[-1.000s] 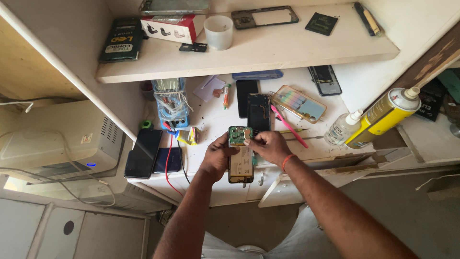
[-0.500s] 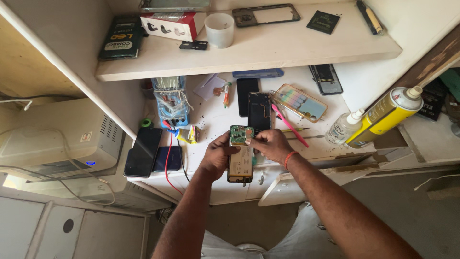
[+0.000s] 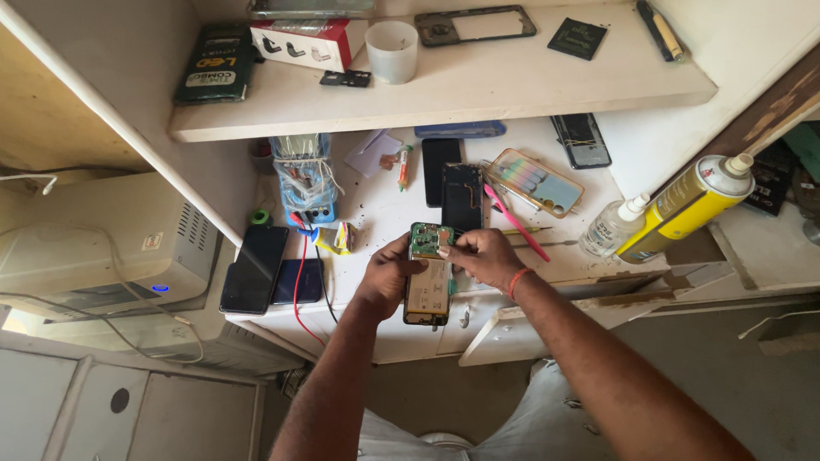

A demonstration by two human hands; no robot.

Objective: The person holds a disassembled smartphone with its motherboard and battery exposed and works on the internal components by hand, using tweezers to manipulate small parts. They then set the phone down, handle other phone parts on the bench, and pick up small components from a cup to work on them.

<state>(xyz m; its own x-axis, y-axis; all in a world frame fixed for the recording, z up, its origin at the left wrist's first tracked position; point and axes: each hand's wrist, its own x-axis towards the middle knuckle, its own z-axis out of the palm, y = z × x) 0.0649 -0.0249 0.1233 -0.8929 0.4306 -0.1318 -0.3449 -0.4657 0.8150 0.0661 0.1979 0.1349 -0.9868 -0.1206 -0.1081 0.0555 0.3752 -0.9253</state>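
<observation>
Looking down through the head camera, I see my left hand [image 3: 386, 277] wrapped around the left edge of an opened phone [image 3: 429, 286], gripping it just above the near edge of the counter [image 3: 380, 209]. The phone's back is off, showing a green circuit board at its far end and a pale battery below. My right hand [image 3: 480, 256] comes in from the right, its fingertips [image 3: 446, 251] pinched narrow on the board area at the phone's top; whether they hold a small part there I cannot tell.

Just beyond the hands lie two dark phones [image 3: 453, 183] side by side, and to the right of them a pink tool [image 3: 512, 222] and a phone case with a pastel back [image 3: 534, 181]. Further right stand a clear bottle [image 3: 611, 226] and a yellow spray can [image 3: 683, 205], touching each other. Left of my left hand, a red wire [image 3: 299, 273] runs past two dark phones [image 3: 265, 269] lying flat, with a blue rack of tools [image 3: 306, 179] beyond them. Above everything a shelf [image 3: 478, 85] carries a white cup [image 3: 391, 49], a red and white box [image 3: 307, 41] and a bare phone frame [image 3: 475, 24].
</observation>
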